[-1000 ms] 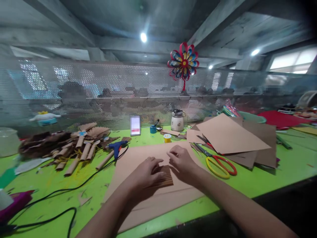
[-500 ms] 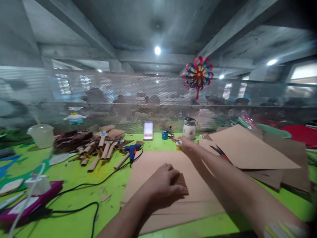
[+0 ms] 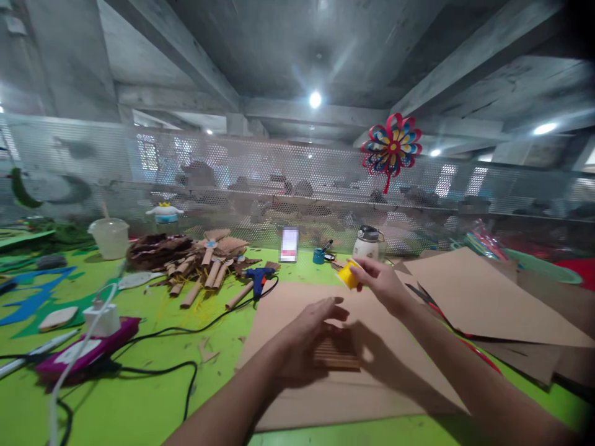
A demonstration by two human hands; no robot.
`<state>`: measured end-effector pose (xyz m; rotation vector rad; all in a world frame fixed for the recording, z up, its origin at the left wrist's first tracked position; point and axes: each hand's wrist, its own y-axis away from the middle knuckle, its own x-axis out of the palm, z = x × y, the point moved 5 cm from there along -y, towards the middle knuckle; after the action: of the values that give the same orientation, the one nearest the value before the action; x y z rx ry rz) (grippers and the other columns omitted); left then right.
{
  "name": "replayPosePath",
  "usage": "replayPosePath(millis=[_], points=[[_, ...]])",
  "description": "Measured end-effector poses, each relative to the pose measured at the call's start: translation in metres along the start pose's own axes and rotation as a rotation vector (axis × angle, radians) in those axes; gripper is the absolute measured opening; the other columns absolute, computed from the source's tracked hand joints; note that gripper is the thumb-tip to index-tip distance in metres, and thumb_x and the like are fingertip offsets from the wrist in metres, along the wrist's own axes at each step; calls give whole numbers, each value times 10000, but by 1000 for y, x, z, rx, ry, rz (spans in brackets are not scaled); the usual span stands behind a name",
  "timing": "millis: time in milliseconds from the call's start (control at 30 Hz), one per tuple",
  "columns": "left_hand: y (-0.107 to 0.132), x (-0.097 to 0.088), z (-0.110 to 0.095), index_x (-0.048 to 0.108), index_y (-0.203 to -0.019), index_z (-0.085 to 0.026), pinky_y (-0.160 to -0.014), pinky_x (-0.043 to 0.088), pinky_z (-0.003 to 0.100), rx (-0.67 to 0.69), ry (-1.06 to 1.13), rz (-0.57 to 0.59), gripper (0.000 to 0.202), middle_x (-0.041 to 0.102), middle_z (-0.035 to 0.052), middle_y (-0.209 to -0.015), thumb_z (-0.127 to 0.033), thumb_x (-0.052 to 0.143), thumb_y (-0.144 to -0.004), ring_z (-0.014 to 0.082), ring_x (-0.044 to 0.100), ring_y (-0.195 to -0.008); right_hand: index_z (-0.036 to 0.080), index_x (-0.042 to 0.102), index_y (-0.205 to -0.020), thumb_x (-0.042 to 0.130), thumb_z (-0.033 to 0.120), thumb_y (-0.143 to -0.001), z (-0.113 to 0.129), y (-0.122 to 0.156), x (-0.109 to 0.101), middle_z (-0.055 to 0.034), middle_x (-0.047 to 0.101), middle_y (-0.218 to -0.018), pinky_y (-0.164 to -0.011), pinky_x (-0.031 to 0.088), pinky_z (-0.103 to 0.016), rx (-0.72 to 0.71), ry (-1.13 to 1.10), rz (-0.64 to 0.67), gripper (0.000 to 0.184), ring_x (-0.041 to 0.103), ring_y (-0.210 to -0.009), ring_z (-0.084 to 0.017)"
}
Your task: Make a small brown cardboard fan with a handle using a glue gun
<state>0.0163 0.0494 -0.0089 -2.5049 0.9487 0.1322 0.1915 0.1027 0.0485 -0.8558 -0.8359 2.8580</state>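
In my right hand [image 3: 379, 282] is a small yellow round object with a pale rim [image 3: 348, 275], pinched between thumb and fingers above the far part of the brown paper sheets. Its exact kind is unclear. My left hand [image 3: 312, 334] hovers with fingers apart over a small piece of corrugated cardboard [image 3: 338, 352]; whether it touches the piece I cannot tell. The cardboard lies on the brown paper sheets [image 3: 288, 310], its left side partly hidden by my left hand.
To the left are a blue glue gun [image 3: 259, 279] with its black cord, several cardboard tubes [image 3: 216, 275] and a purple power strip [image 3: 88, 353]. A phone [image 3: 289, 244], a small blue pot [image 3: 318, 256] and a bottle [image 3: 367, 243] stand behind. Right lies brown card [image 3: 493, 291] with scissors.
My right hand has picked up the yellow object near the bottle and drawn it back towards me. My left hand has lifted its fingers off the corrugated piece. The view has shifted left.
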Motion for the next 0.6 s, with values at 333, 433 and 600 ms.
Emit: replayPosePath(millis=[333,433,600], points=[[-25,-5,16,696,-996,-178,-907,436,389,-138,525,-248,386,653,136,-1105,-500,578,-817,258,589,-1040,187,666,-1103,618,309,-816,11,53,21,-95,673,-1113,-869,490,-387,-64,-198,253,316,606,-1018,-247],[-20,-18,17,715,-854,-149,-860,442,333,-178,451,-420,309,669,132,-1011,-441,662,-768,231,592,-987,202,655,-1106,631,275,-795,8,57,27,-86,669,-1096,-855,486,-381,-76,-155,261,320,609,-974,-237],[-19,-23,10,694,-799,-136,-778,448,293,-168,451,-471,251,675,103,-918,-384,665,-776,188,594,-864,174,602,-1029,655,345,-781,-5,56,32,-58,637,-916,-705,512,-321,20,-325,159,306,601,-819,-198]])
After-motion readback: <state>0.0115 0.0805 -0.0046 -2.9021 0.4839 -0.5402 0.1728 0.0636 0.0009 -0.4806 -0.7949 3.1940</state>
